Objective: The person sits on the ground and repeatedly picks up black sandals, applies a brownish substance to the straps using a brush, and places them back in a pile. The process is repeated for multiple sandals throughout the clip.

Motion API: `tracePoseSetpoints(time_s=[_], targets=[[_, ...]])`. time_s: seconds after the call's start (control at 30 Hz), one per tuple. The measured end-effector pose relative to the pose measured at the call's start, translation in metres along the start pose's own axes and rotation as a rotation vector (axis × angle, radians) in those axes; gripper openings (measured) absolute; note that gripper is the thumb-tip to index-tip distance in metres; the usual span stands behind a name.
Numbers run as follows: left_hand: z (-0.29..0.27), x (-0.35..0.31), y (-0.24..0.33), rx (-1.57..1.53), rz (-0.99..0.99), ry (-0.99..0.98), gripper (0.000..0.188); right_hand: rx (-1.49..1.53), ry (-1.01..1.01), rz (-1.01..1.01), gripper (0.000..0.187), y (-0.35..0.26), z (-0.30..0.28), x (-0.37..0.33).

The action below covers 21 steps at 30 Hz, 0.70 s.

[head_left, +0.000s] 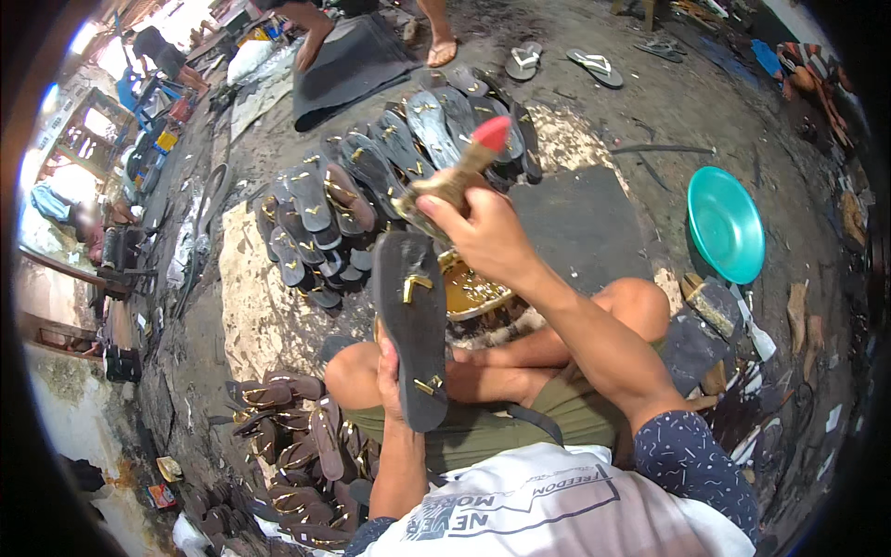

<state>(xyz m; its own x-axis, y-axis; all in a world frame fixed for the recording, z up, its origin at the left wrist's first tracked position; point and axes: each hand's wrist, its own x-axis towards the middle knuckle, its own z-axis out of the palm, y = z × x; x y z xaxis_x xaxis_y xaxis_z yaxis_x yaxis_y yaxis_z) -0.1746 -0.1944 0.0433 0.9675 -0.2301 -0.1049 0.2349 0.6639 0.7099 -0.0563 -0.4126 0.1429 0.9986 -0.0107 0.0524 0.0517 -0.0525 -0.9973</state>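
My left hand (389,376) grips a black sandal (413,325) from behind, its sole face turned up toward me with gold strap ends showing near the toe and heel. Fingers wrapped round its handle, my right hand (487,232) holds a paintbrush (455,190) with a red tip on the handle; the bristle end points down left, just above the sandal's top. Behind the sandal and under my right wrist sits a bowl (475,290) of amber liquid, partly hidden.
Rows of dark sandals (371,167) lie beyond the bowl. A pile of strapped sandals (302,446) is at my lower left. A teal basin (726,226) stands at right, near a dark mat (575,223). Another person's feet (442,51) are at the far side.
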Motion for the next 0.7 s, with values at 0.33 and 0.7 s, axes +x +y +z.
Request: tracePoseSetpoints(time_s=[0.33, 0.7], targets=[[0.018, 0.005, -0.005, -0.232, 0.09, 0.069, 0.064, -0.046, 0.074, -0.601, 0.023, 0.009, 0.015, -0.003], [0.005, 0.07, 0.027, -0.359, 0.174, 0.155, 0.057, 0.18, -0.3, -0.15, 0.025, 0.054, 0.054, -0.133]])
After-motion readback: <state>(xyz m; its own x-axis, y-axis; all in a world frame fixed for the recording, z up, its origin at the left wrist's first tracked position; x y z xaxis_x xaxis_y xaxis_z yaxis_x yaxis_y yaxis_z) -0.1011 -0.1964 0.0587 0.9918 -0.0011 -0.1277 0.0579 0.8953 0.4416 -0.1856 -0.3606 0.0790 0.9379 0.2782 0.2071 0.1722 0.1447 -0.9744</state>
